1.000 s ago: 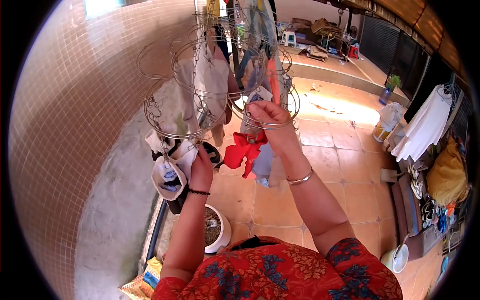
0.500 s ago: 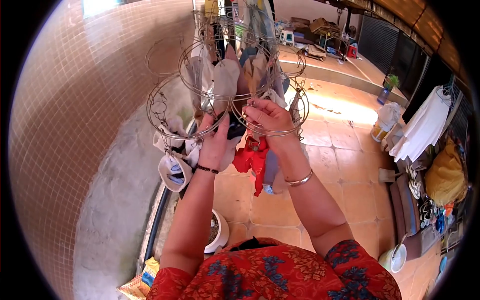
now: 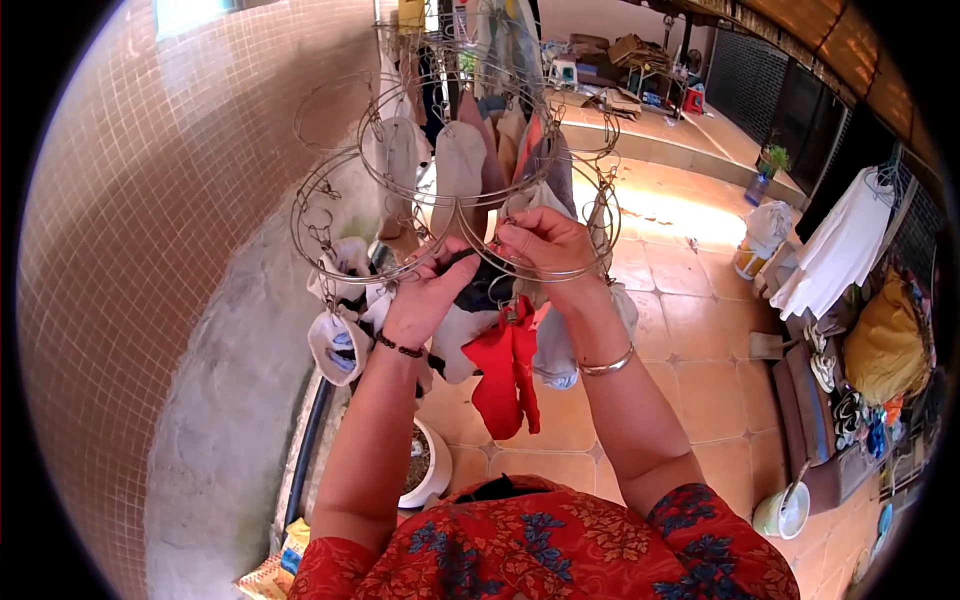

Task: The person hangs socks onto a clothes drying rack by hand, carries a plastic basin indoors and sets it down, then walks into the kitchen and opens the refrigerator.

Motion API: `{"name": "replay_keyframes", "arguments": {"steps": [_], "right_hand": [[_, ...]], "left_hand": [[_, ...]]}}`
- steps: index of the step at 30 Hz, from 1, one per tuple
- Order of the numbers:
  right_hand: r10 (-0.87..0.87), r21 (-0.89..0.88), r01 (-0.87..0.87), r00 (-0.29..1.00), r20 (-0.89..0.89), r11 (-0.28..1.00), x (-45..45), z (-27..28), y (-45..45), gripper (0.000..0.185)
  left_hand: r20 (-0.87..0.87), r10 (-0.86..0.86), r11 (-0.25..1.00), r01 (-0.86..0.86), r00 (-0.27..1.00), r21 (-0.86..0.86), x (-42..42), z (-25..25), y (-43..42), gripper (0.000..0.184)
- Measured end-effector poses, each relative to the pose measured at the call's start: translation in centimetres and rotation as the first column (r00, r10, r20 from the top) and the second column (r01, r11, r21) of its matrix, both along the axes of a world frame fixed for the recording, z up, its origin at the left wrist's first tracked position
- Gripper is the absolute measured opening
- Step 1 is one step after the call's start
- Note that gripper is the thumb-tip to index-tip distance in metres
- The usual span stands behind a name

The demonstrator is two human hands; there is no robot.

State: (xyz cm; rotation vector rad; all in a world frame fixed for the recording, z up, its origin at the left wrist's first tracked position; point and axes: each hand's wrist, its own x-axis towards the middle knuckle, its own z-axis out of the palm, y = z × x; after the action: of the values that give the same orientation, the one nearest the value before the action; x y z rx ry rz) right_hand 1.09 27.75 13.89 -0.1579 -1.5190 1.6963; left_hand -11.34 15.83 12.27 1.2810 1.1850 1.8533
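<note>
Red cloth [image 3: 492, 375] hangs by a clip [image 3: 513, 314] below the wire rack [image 3: 460, 201], so that piece looks done, like the pale sock [image 3: 457, 165] already hanging behind it. My right hand [image 3: 552, 245] pinches a small hook [image 3: 509, 222] between thumb and forefinger; my left hand [image 3: 428, 298] reaches beside the dark cloth [image 3: 486, 284], though whether its fingers grip, and how much remains, I can't make out.
</note>
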Motion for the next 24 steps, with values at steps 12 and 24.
{"name": "replay_keyframes", "arguments": {"steps": [12, 24], "right_hand": [[0.101, -0.040, -0.099, 0.994, 0.044, 0.994, 0.2, 0.6, 0.8, 0.010], [0.031, 0.057, -0.037, 0.995, 0.090, 0.998, -0.1, 0.8, -0.2, 0.023]], "left_hand": [[0.086, -0.180, 0.981, 0.173, 0.980, 0.084, -0.1, -0.5, 0.3, 0.007], [0.139, -0.081, 0.990, 0.063, 0.987, 0.124, 0.6, -0.4, 1.6, 0.017]]}}
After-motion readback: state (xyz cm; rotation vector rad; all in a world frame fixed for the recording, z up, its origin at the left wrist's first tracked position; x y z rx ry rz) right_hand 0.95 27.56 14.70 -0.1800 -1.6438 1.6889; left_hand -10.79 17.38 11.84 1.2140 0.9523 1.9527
